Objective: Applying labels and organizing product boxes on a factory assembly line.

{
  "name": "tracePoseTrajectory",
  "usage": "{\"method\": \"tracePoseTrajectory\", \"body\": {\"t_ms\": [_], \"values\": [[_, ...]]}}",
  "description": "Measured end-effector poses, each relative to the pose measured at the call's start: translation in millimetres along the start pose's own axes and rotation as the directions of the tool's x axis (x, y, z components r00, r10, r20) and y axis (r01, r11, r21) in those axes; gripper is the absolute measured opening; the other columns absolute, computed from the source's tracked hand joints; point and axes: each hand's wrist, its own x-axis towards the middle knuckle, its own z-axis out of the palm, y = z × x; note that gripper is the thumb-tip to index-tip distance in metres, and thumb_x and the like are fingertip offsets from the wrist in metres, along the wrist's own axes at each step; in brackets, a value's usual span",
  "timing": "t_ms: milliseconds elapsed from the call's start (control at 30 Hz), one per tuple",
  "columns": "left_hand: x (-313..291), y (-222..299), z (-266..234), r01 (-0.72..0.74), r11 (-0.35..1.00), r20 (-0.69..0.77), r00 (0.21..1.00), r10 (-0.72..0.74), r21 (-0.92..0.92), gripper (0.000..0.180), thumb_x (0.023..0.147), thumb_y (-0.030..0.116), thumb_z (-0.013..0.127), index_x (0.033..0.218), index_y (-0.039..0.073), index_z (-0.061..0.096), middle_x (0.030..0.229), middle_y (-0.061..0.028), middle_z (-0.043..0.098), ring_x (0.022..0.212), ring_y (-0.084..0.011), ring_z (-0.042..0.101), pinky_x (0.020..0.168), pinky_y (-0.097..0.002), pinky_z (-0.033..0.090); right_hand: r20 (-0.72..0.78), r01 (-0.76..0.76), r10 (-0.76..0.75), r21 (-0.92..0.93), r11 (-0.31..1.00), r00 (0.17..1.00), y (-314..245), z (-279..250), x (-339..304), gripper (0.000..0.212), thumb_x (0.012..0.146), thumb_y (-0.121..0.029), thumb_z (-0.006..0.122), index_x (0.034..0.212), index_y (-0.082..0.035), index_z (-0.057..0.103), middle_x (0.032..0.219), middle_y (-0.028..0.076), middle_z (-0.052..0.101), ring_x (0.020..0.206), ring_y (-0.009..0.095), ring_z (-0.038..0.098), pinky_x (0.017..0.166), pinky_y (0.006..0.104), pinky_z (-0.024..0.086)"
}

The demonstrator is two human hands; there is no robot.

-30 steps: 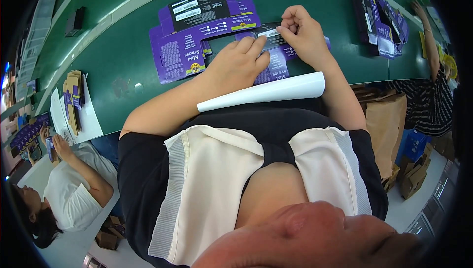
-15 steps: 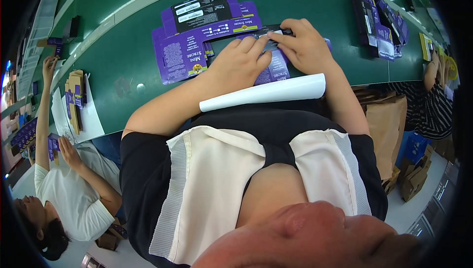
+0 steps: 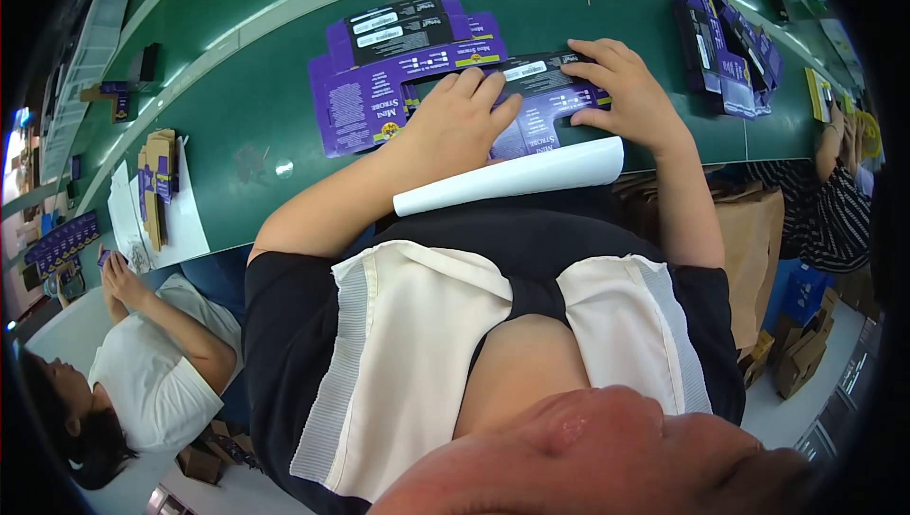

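A flat purple and black carton [image 3: 545, 98] with a white label on its black panel lies before me on the table. My left hand [image 3: 460, 122] rests palm down at its left side, fingers loosely stretched and thumb on the carton. My right hand [image 3: 630, 98] is spread at the carton's right edge, thumb and fingers apart, with nothing visible in it. Further left lies a stack of similar flat cartons [image 3: 355, 103], with white labels on the black panels. A curved white sheet [image 3: 512, 177] lies between the cartons and my body.
More purple cartons [image 3: 725, 55] lie at the right of the green table [image 3: 246, 98]. Brown cardboard pieces [image 3: 156, 188] sit on white paper at left, near a seated person [image 3: 156, 363]. A large brown paper bag [image 3: 749, 250] stands right of my lap. Another person's striped clothing [image 3: 829, 212] shows at far right.
My right hand has moved right, off the carton's label, and its fingers have spread. The label now shows. My left hand stays on the carton. The person at left has lowered a raised arm.
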Motion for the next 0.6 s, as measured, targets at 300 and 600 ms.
{"method": "tracePoseTrajectory", "body": {"t_ms": [300, 600], "values": [[17, 8, -42, 0.136, 0.975, -0.084, 0.985, -0.153, -0.178, 0.038, 0.092, 0.014, 0.059, 0.129, 0.006, 0.057, 0.127, -0.0163, 0.059, 0.109, -0.0331, 0.059, 0.092, -0.0386, 0.049, -0.241, 0.154, -0.208, -0.223, 0.962, 0.948, -23, -22, -8, 0.048, 0.072, -0.038, 0.08, 0.113, -0.015, 0.067, 0.136, 0.004, 0.059, 0.123, 0.024, 0.052, 0.107, 0.0385, 0.039], [14, -46, -96, 0.464, 0.844, 0.107, 0.885, -0.453, -0.268, 0.034, 0.095, 0.01, 0.051, 0.128, 0.008, 0.06, 0.108, -0.0141, 0.071, 0.087, -0.0316, 0.069, 0.078, -0.039, 0.056, -0.549, 0.186, -0.434, -0.449, 0.874, 0.715, -41, -27, 2, 0.047, 0.08, -0.047, 0.073, 0.116, -0.018, 0.066, 0.14, 0.004, 0.055, 0.126, 0.024, 0.052, 0.108, 0.039, 0.039]]}}
